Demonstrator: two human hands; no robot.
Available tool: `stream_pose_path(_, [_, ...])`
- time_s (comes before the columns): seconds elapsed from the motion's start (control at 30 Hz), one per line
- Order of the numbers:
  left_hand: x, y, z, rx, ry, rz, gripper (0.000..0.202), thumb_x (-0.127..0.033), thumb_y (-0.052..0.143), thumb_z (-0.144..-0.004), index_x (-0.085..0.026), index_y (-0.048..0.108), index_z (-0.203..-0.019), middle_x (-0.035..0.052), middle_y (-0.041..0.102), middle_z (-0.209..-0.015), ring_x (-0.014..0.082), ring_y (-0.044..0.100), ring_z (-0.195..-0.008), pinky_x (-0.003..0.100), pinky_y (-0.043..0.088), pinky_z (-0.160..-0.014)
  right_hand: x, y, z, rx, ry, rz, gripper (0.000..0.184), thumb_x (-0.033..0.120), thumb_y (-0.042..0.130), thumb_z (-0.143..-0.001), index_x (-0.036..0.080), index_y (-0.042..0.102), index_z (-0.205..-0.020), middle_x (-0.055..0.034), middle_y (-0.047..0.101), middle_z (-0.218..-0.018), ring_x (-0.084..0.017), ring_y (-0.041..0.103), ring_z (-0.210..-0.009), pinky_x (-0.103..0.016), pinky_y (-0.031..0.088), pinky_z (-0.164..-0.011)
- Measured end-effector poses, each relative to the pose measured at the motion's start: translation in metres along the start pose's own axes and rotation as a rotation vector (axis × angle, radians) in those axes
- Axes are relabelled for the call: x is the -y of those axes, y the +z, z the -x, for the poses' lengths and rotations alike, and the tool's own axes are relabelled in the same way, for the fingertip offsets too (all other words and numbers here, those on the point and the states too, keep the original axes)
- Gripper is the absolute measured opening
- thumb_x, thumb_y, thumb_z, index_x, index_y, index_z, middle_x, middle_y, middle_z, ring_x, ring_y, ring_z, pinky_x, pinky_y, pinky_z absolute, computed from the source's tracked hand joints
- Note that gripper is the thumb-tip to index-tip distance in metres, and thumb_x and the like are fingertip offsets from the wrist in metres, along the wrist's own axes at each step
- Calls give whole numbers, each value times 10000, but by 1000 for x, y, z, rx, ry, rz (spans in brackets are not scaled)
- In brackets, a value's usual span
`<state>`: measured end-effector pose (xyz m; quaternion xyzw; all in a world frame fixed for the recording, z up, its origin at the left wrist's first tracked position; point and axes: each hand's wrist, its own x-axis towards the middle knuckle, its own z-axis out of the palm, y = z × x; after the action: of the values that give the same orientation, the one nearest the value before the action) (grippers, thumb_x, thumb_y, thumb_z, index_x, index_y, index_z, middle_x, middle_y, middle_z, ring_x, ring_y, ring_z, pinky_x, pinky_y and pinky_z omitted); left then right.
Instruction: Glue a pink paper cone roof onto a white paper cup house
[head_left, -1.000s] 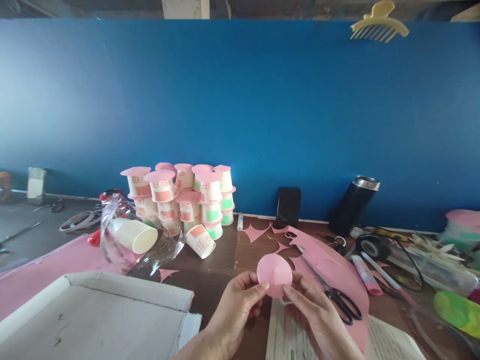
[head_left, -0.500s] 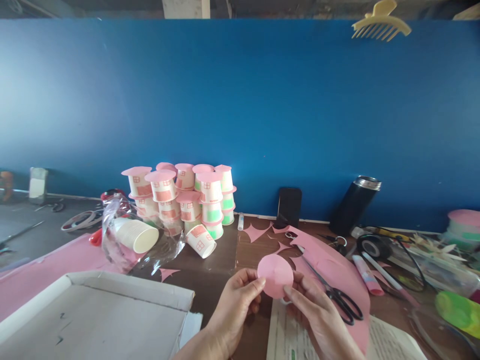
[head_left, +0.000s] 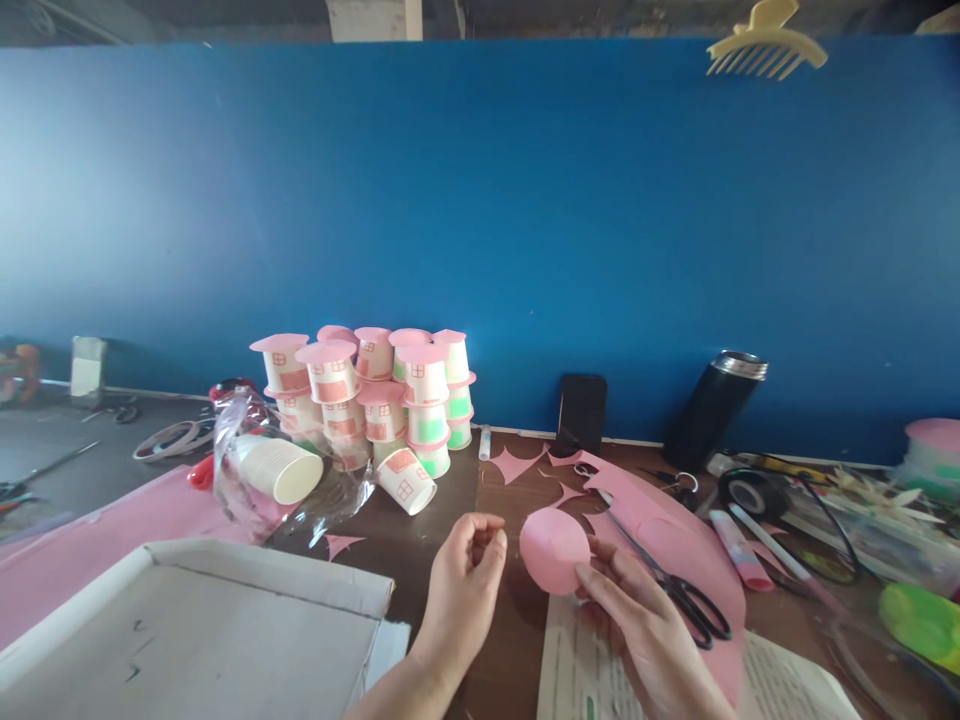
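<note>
A round pink paper disc [head_left: 555, 550] is pinched at its right edge between the thumb and fingers of my right hand [head_left: 637, 615]. Just left of the disc, apart from it, my left hand [head_left: 466, 590] has curled fingers with the thumb close against them, and nothing shows in it. Black-handled scissors [head_left: 697, 608] lie beyond my right hand on a cut pink sheet [head_left: 675, 530]. Ahead of my left hand, a paper cup [head_left: 406, 481] with a red window drawn on it lies on its side. Behind it stand stacked cups [head_left: 382, 410] with pink discs on and between them.
A shallow white box [head_left: 247, 630] occupies the front left. Beyond it lie a plastic-wrapped stack of plain cups [head_left: 281, 470] and pink paper [head_left: 161, 510]. A phone [head_left: 580, 415] and a black bottle [head_left: 712, 410] lean by the blue partition [head_left: 480, 220]. Printed paper [head_left: 570, 650] lies beneath my right hand.
My left hand has let go of the disc's left edge and moved slightly left, its fingers curling. The right hand still holds the disc. The whole view has shifted a little.
</note>
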<state>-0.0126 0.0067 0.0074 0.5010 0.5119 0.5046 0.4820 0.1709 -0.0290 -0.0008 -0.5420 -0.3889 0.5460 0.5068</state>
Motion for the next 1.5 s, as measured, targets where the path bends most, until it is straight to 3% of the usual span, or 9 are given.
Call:
stream_pose_path(0.27, [-1,-6,0,-100,118,-91,279,-418,567,-841,-185,648,-972,46,678,-843,160,581,-682,268,465,-640,-2,-3,-10,-240,-72,-159,505,482,784,-701,277,646,-1142,6,665,-1093,-151,603,-805,-228,504,-635])
stream_pose_path(0.43, [-15,-9,0,-118,85,-37,261,-387,576,-852,-187,620,-1013,41,676,-851,132,538,-620,239,420,-561,0,-4,-9,-205,-117,-122,410,485,717,-778,285,632,-1125,29,654,-1018,-112,551,-681,-228,476,-595])
stream_pose_path(0.6, [-54,-21,-7,-104,194,-84,261,-393,568,-863,-187,626,-1012,37,666,-862,133,561,-637,235,424,-559,3,-3,-6,-175,-120,-96,444,483,694,-806,218,595,-1148,25,617,-828,-110,505,-618,-232,439,-560])
stream_pose_path(0.7, [-82,-41,-16,-29,358,-310,204,-356,555,-877,-205,649,-976,32,684,-856,161,599,-718,247,451,-625,5,-3,-5,-180,-110,-88,461,480,685,-814,213,577,-1173,21,621,-838,-106,516,-612,-237,443,-581])
stream_pose_path(0.8, [-93,-68,-28,98,554,-875,165,-232,521,-877,-247,669,-949,22,687,-988,183,622,-794,308,478,-752,5,-3,-5,-192,-110,-100,454,480,675,-822,215,572,-1176,21,626,-852,-94,526,-586,-239,446,-588])
stream_pose_path(0.9, [-84,-93,-40,224,759,-1351,418,-39,441,-809,-242,636,-1118,51,656,-1149,266,563,-1090,407,453,-912,6,-6,-7,-220,-136,-130,437,483,670,-822,216,573,-1154,30,605,-825,-94,536,-589,-237,456,-597])
stream_pose_path(1.07, [-59,-115,-53,315,846,-1666,645,50,396,-733,-205,526,-1311,82,610,-1307,262,494,-1230,441,377,-1040,13,-16,-13,-320,-204,-156,473,521,664,-804,234,558,-1165,20,585,-906,-105,557,-651,-239,487,-620])
stream_pose_path(1.3, [-46,-113,-61,245,900,-1706,570,52,362,-803,-181,559,-1285,98,634,-1280,253,532,-1194,456,332,-1074,21,-29,-19,-416,-239,-46,451,482,674,-779,215,573,-1129,-7,636,-922,-128,575,-638,-274,497,-605])
stream_pose_path(1.5, [-46,-106,-63,224,922,-1670,513,61,364,-813,-205,613,-1174,72,675,-1171,246,567,-1131,469,331,-1070,19,-29,-20,-321,-305,105,359,452,648,-785,191,605,-1028,30,599,-678,-144,536,-561,-278,442,-554])
